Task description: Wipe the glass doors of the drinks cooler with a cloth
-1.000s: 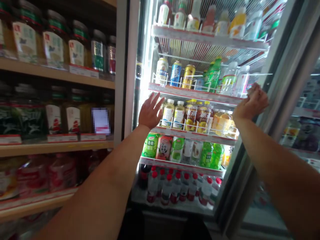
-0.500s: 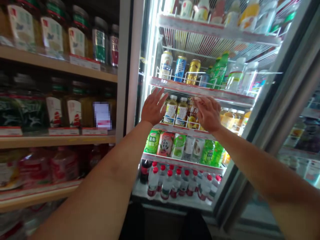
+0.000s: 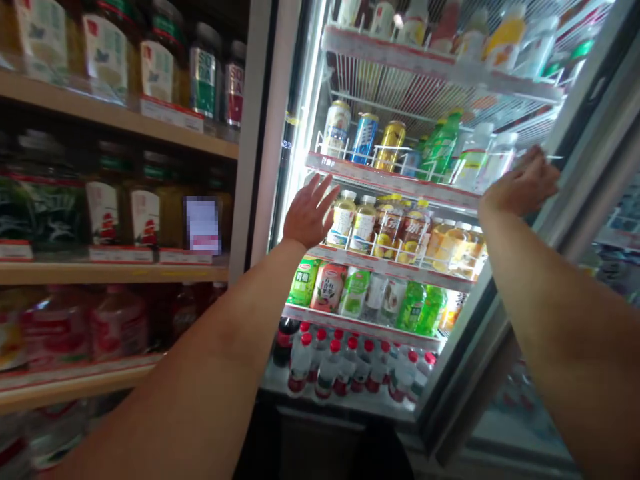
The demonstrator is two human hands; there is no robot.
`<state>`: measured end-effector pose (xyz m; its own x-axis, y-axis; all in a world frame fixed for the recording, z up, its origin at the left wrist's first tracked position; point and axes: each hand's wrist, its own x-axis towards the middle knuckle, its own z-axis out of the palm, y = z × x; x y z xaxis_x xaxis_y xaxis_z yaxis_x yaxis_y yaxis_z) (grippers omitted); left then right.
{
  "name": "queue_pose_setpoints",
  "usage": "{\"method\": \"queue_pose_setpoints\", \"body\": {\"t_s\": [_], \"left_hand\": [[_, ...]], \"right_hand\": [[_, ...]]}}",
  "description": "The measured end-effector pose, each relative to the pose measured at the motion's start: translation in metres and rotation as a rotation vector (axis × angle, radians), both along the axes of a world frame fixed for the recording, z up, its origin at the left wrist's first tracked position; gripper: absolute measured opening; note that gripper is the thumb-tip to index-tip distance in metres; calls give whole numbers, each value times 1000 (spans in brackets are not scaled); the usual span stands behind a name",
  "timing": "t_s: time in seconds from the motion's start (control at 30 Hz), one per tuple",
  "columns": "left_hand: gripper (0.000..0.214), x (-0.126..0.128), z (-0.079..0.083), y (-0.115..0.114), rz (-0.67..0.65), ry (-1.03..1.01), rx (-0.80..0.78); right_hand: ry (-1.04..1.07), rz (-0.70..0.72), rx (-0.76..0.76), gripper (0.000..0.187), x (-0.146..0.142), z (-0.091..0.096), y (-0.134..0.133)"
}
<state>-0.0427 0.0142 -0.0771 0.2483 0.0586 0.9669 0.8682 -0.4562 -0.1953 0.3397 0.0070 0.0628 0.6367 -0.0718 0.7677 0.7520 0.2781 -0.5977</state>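
My left hand [image 3: 311, 212] is open, its fingers spread, in front of the left end of a cooler shelf. Just right of it stand yellowish drink bottles with white caps [image 3: 343, 218]. My right hand [image 3: 523, 181] is raised at the cooler's right side, close to the door frame [image 3: 583, 133]. Its fingers look bent, but blur and the turned wrist hide how far they close and whether they touch anything. Brown tea bottles with yellow caps [image 3: 413, 230] stand on the shelf between my hands. Above them are a gold can [image 3: 391, 147] and a blue can [image 3: 365, 138].
Red-capped water bottles [image 3: 329, 370] fill the cooler floor. Green drink bottles [image 3: 413, 305] line the shelf above. A wooden shelf unit [image 3: 115, 272] with bottles stands left, beyond a metal post [image 3: 255, 133]. A blurred-out bright rectangle [image 3: 203, 225] shows there.
My right hand has moved right and up, from in front of the brown tea bottles to the cooler's right side. My left hand has barely moved. The view has shifted slightly.
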Motion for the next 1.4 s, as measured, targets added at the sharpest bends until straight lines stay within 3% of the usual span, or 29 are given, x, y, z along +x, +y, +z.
{"method": "queue_pose_setpoints", "body": {"t_s": [0.07, 0.13, 0.23, 0.43, 0.57, 0.63, 0.73, 0.9, 1.03, 1.13, 1.23, 1.4], "left_hand": [[54, 0, 0, 1, 12, 0, -2], [53, 0, 0, 1, 19, 5, 0], [52, -1, 0, 2, 30, 16, 24], [53, -1, 0, 1, 45, 16, 35], [52, 0, 1, -2, 38, 7, 15], [52, 0, 1, -3, 47, 14, 19], [53, 1, 1, -4, 53, 12, 24], [55, 1, 1, -4, 47, 4, 7], [54, 1, 1, -3, 32, -1, 6], [54, 1, 2, -3, 23, -1, 17], [54, 1, 2, -3, 21, 3, 30], [54, 1, 2, -4, 20, 1, 21]], "right_hand": [[5, -14, -21, 52, -21, -1, 4], [-140, -10, -4, 58, -47, -11, 8], [-489, -3, 65, 55, -84, -42, 9], [-1180, 52, 7, 62, -132, -118, -5], [-1445, 103, -38, 62, -142, -141, -10], [-1473, 128, -49, 59, -140, -135, -11], [-1386, 140, -79, 57, -127, -110, -9], [-890, 59, -6, 55, -77, -57, -1], [-521, 16, 44, 57, -38, -34, 4], [-365, 34, 34, 61, -36, -29, 3], [-320, 50, 4, 62, -56, -31, 1], [-630, 20, -30, 60, -99, -57, -5]]}}
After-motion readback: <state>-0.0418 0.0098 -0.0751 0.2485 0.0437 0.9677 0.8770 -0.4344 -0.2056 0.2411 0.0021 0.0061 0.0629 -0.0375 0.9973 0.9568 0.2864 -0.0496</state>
